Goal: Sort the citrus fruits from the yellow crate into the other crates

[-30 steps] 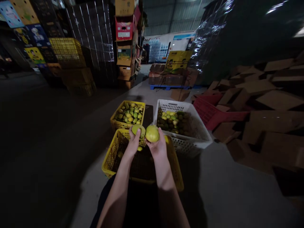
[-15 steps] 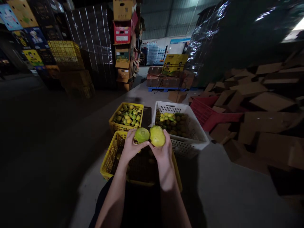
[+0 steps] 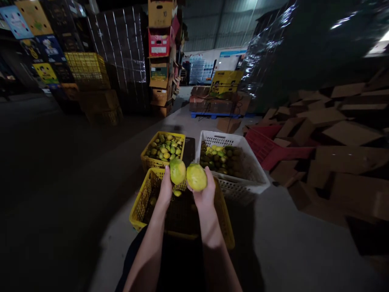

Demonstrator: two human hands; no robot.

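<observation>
My left hand is closed on a green-yellow lemon, its thumb hidden behind the fruit. Close beside it, a yellower lemon sits in the curled fingers of my right hand. A narrow gap separates the two fruits. Both hands are above the near yellow crate, whose dark inside shows a few lemons, one bright lemon among them. Behind my hands stand a smaller-looking yellow crate filled with yellow and green lemons and a white crate partly filled with them.
A red crate lies to the right against a heap of flattened and open cartons. Farther back are a stack of fruit boxes, a blue pallet with boxes, and wrapped stacks.
The left lemon has turned, showing a yellower side instead of its green end. Both hands have drawn slightly apart, and the right lemon has shifted a little left. The view moved slightly.
</observation>
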